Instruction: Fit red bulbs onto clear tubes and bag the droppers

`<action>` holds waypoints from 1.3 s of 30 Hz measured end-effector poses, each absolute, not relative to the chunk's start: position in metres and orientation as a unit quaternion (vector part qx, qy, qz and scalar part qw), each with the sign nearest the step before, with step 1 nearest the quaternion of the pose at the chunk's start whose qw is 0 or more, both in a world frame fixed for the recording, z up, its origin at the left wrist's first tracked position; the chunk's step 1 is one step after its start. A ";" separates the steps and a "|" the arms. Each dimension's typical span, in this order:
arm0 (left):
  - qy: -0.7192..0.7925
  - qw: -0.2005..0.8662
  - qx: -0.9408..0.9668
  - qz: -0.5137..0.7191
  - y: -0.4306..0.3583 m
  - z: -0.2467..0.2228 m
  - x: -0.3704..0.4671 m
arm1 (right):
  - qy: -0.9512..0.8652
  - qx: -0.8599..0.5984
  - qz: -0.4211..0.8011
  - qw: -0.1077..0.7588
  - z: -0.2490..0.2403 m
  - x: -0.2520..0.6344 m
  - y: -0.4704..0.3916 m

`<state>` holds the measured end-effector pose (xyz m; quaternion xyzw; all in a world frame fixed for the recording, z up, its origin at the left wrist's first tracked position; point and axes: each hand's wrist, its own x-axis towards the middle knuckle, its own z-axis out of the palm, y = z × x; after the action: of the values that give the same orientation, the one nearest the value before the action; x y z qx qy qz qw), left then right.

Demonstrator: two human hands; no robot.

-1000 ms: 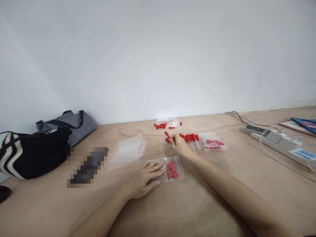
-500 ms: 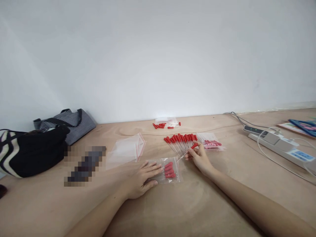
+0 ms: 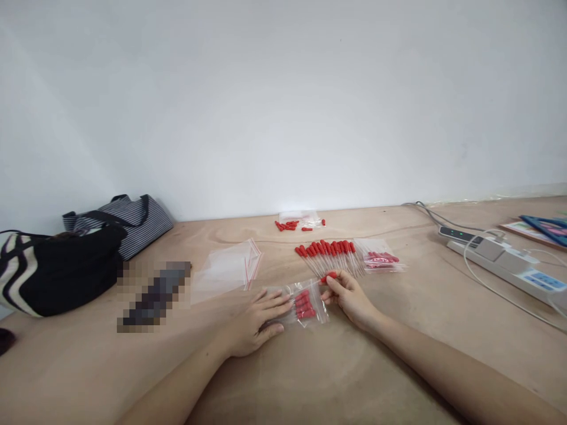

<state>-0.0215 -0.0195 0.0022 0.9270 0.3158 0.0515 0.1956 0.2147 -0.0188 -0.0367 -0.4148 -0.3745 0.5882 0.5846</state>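
Note:
My left hand [image 3: 261, 321] lies flat with its fingers spread on a clear zip bag [image 3: 321, 313] that holds several red-bulbed droppers [image 3: 305, 305]. At the bag's right-hand opening, my right hand [image 3: 349, 300] pinches one red-bulbed dropper [image 3: 328, 277]; its thin clear stem points left and is hard to make out against the plastic. Just behind my right hand, several more droppers [image 3: 330, 249] are fanned out on the table, red ends toward the wall. Beside them on the right is another zip bag [image 3: 370, 245] with red-bulbed droppers in it.
Flat clear bags [image 3: 224, 265] lie left of centre. Loose red bulbs [image 3: 287, 225] sit near the wall. Striped [image 3: 148, 227] and black bags [image 3: 75, 274] and a blurred dark object [image 3: 157, 292] are at left; a power strip [image 3: 509, 265] with cables is at right.
My right hand has moved left with the dropper, from the front of the fanned row to the opening of the bag. My left hand has stayed in place.

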 end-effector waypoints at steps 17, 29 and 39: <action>0.321 0.201 0.924 0.051 -0.020 0.004 -0.020 | -0.469 -0.423 0.647 0.428 -0.031 0.215 -0.002; 0.320 0.198 0.924 0.062 -0.018 -0.001 -0.023 | -0.531 -0.457 0.622 0.350 -0.032 0.219 0.001; 0.325 0.165 0.929 0.063 -0.020 0.000 -0.023 | -0.682 -0.491 0.326 0.433 -0.038 0.220 -0.005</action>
<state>-0.0227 -0.0195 -0.0004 0.9290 0.3254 0.0628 0.1647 0.2202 -0.0052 -0.0383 -0.4909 -0.6818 0.3264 0.4331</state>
